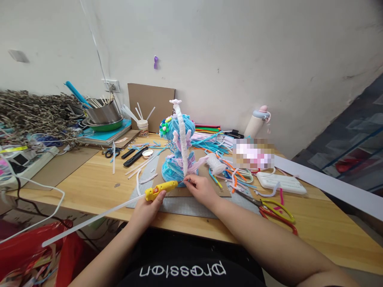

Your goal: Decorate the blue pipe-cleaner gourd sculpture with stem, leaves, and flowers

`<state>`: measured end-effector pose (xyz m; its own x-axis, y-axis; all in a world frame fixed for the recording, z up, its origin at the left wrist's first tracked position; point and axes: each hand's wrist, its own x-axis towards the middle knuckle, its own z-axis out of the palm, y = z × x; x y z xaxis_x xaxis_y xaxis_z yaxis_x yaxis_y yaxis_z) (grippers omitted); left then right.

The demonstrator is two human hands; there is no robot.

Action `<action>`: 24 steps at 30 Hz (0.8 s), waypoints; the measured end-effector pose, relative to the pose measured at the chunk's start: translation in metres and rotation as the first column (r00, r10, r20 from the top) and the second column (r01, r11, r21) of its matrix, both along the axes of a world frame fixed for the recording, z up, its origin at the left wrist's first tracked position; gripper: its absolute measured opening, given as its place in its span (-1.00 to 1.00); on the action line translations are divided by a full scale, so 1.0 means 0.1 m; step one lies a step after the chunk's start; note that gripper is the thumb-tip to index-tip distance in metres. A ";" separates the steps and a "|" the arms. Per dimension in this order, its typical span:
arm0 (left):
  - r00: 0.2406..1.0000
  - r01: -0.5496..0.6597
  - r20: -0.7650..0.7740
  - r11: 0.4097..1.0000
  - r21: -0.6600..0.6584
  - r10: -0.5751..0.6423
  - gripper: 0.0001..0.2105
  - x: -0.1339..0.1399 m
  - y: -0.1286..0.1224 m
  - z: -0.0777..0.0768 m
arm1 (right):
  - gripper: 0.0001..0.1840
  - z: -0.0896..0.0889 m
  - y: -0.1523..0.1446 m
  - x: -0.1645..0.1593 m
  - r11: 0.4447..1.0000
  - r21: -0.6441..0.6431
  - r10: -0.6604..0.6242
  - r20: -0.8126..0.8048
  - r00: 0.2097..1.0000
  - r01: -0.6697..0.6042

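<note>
Glue gun [160, 188], one, yellow, gripped by the left hand [149, 207] over the grey mat [185, 205], nozzle at the base of one blue pipe-cleaner figure [178, 149]. Right hand [201, 188] pinches a strand at that base, fingertips pressed together. Loose pipe cleaners [227, 167] crowd the right; one pair of yellow-red pliers [277, 211] lies near.
</note>
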<state>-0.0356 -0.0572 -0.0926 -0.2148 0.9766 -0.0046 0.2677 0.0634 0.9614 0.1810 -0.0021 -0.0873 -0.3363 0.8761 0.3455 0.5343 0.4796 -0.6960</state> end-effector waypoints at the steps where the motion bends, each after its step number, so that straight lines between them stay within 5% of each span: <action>1: 1.000 0.017 -0.005 1.000 -0.010 -0.018 -0.53 0.00 0.00 0.00 | -0.77 0.00 0.00 0.00 1.000 0.001 0.000 0.000 1.000 0.000; 24: 0.998 0.062 0.007 0.997 -0.054 -0.062 -0.56 0.00 0.00 0.14 | -0.77 -0.09 0.05 -0.02 0.974 -0.210 0.037 -0.218 0.975 -0.083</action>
<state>-0.0358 -0.0570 -0.0790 -0.1535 0.9864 -0.0590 0.2679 0.0990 0.9583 0.1788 0.0028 -0.0961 -0.3305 0.9182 0.2185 0.3390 0.3315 -0.8805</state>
